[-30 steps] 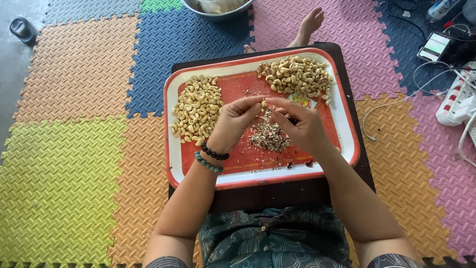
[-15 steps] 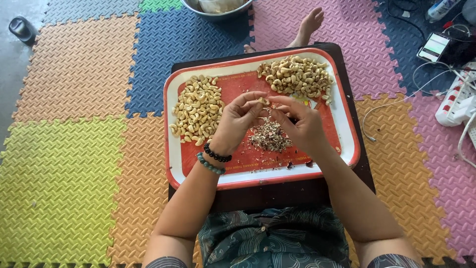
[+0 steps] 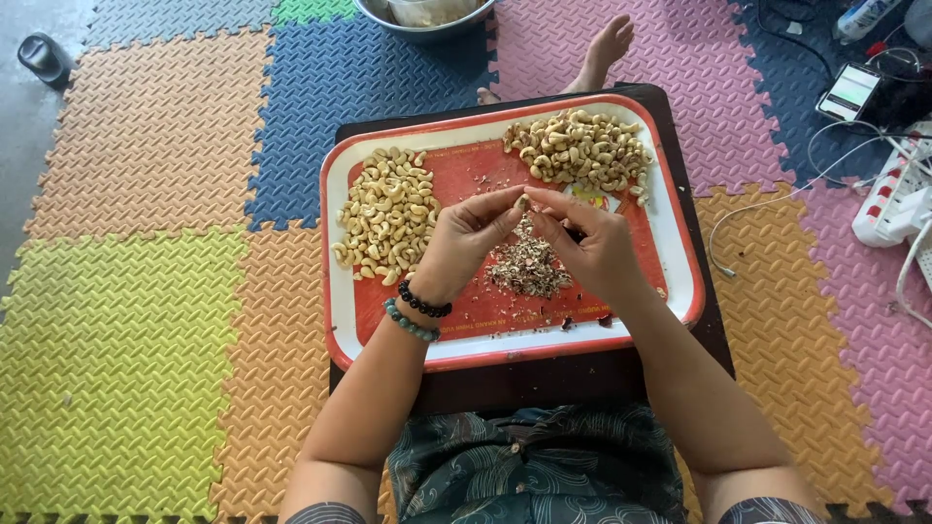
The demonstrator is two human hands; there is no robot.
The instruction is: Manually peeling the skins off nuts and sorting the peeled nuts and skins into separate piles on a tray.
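Above the tray's [image 3: 680, 243] centre, left hand [image 3: 461, 243] and right hand [image 3: 592, 247] meet, fingers of both pinched on one cashew [image 3: 521, 203]. Husk pile [image 3: 527, 267] lies directly below, at 6 o'clock of the nut. Peeled cashew heap [image 3: 385, 213] at 9 o'clock, second heap [image 3: 581, 148] at 1 o'clock. Tray sits on dark low bench [image 3: 544, 374].

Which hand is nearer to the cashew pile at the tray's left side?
Left. The left hand sits just right of the left cashew pile, almost beside its edge. The right hand lies farther right, past the heap of skins on the tray.
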